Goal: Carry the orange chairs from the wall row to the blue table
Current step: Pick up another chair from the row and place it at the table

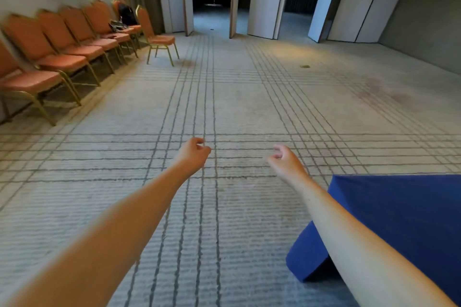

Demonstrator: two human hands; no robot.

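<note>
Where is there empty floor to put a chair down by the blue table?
The carpet left of the blue table, under the left hand and right hand, is bare across to the chair row. Crowded: the wall side, chairs packed together, a black bag on one.

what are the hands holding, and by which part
Nothing is held: the left hand and the right hand hang over the carpet, fingers loosely curled and empty. The orange chairs stand apart from both.
</note>
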